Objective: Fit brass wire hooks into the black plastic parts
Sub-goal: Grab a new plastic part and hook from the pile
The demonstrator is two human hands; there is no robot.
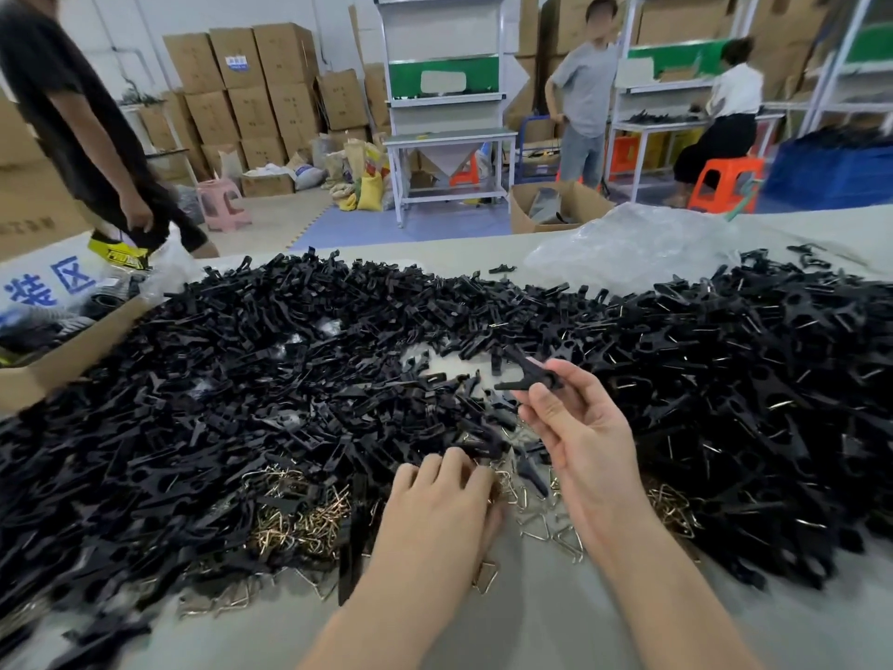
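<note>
Black plastic part (529,374) pinched in my right hand (580,427), fork toward 9 o'clock; left hand (444,495) at 7 o'clock, fingers curled over brass hooks (510,486), cannot tell if gripping.

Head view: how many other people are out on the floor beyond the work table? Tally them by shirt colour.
Black shirt: 1
Grey shirt: 1
White shirt: 1
Total: 3
</note>
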